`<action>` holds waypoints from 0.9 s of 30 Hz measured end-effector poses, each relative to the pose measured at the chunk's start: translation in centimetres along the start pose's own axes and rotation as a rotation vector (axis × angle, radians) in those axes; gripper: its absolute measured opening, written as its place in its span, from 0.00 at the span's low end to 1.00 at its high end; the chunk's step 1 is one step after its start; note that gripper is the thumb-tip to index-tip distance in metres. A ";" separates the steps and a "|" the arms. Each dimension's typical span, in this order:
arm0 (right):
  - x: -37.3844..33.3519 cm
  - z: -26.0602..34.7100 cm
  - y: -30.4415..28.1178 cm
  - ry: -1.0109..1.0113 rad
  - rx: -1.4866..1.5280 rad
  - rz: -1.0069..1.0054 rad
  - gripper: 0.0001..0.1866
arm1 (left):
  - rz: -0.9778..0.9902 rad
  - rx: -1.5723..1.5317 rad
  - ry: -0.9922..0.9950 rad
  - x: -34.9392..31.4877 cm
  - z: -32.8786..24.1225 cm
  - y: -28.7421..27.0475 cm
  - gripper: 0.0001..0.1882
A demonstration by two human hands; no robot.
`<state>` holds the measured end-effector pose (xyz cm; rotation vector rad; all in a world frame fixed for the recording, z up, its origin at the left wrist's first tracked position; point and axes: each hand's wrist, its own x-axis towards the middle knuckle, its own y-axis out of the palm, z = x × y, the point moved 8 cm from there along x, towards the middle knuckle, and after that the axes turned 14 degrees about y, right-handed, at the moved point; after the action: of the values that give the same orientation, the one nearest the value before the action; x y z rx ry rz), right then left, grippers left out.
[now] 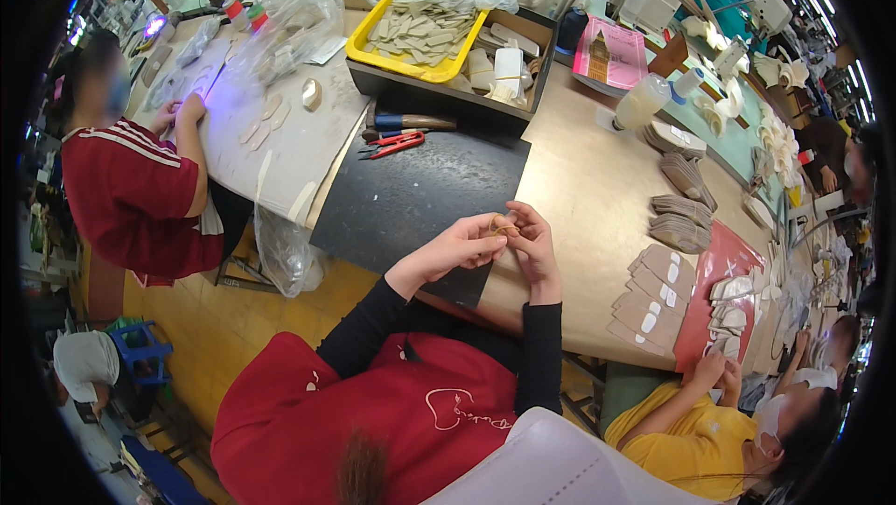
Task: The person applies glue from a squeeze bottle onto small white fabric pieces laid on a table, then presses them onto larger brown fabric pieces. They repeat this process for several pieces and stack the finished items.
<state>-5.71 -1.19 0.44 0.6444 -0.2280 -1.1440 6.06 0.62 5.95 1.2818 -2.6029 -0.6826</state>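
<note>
Above the right edge of a black mat (pixel 411 225), my two hands meet with fingertips close together. My left hand (pixel 464 242) comes in from the left with thumb and fingers pinched. Opposite it, my right hand (pixel 534 248) is bent inward, fingers curled. Between the fingertips shows a thin yellowish loop that looks like a rubber band (pixel 505 229), gripped by both hands. Fingers partly cover it. On the mat beyond lie red-handled thread snips (pixel 397 143) and a hammer with a dark handle (pixel 415 121).
A yellow tray (pixel 357 44) of small beige pieces rests on a dark box (pixel 401 90). Stacked beige pieces (pixel 679 225) and a bottle (pixel 642 101) stand to the right. Co-workers sit at left, in maroon (pixel 131 197), and at right, in yellow (pixel 695 440).
</note>
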 end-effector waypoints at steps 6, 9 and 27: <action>0.0 -0.4 1.3 0.079 -0.305 0.041 0.12 | -0.023 0.060 0.011 -0.6 -0.5 -1.4 0.11; 0.2 -0.4 1.2 0.026 -0.399 0.055 0.08 | -0.106 0.140 0.014 -0.8 -0.9 -3.4 0.10; 0.7 -0.4 -2.4 0.058 -0.178 -0.344 0.11 | -0.247 0.533 0.183 -0.8 -1.9 -6.4 0.20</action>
<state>-7.07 -2.33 -1.40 0.5706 0.0379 -1.4545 11.74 -2.75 4.74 1.7307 -2.5841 0.1234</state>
